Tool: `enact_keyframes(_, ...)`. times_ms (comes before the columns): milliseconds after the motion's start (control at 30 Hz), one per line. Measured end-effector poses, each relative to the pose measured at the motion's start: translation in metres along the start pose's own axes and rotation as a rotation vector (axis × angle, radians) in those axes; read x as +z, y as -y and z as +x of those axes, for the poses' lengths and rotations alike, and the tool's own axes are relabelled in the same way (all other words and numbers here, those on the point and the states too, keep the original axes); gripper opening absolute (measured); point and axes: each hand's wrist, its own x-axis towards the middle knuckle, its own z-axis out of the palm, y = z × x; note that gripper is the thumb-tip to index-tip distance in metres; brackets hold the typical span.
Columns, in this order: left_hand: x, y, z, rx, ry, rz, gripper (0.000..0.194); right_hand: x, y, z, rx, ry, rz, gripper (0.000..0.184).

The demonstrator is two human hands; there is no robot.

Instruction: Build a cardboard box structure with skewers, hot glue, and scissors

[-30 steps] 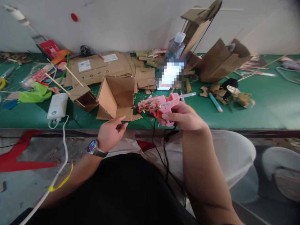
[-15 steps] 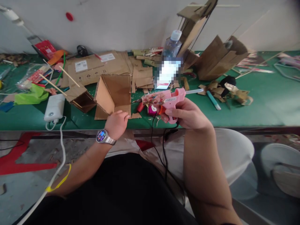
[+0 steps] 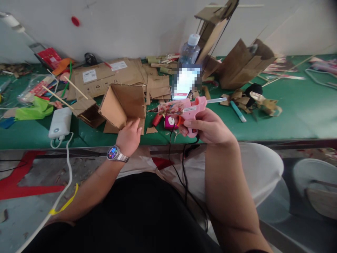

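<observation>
My right hand is wrapped around the handle of a pink hot glue gun. The gun's dirty nozzle points left toward a cardboard box, a little short of its right side. A clear glue stick sticks out of the back of the gun. My left hand, a watch on its wrist, rests on the box's near edge. Its fingers reach inside, partly spread, touching the cardboard near the inner corner; the fingertips are partly hidden. The box is open toward me, its left panel leaning outward.
Left of the box stand a small cardboard piece with sticks and a white power bank with a cable. Behind lie flat cardboard, a lit phone and a bottle. A paper bag stands right.
My left hand has moved its fingers from the box's near edge further inside. The box's left panel leans further left. The glue gun stays nearly still in my right hand.
</observation>
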Motion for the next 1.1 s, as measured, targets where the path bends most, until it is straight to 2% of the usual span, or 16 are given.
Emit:
enact_keyframes(333, 0.006, -0.001, 0.017, 0.007, 0.037, -0.021, 0.033, 0.000, 0.006, 0.000, 0.038, -0.062, -0.028, 0.025)
enact_keyframes(533, 0.010, -0.001, 0.019, -0.005, -0.018, -0.001, 0.024, -0.002, 0.003, 0.000, 0.032, -0.083, 0.014, 0.022)
enact_keyframes(667, 0.011, -0.001, 0.016, -0.028, -0.026, 0.004, 0.026, -0.001, 0.003, 0.000, 0.013, -0.081, 0.030, 0.020)
enact_keyframes(767, 0.009, -0.003, 0.018, -0.028, -0.001, 0.005, 0.034, 0.000, 0.003, 0.000, 0.013, -0.090, 0.041, 0.018)
enact_keyframes(900, 0.007, -0.007, 0.024, -0.026, 0.038, 0.014, 0.027, 0.000, 0.002, 0.000, 0.035, -0.099, 0.027, 0.017)
enact_keyframes(1100, 0.011, -0.010, 0.025, -0.069, 0.028, 0.077, 0.030, 0.000, 0.002, 0.000, 0.042, -0.110, 0.028, 0.019)
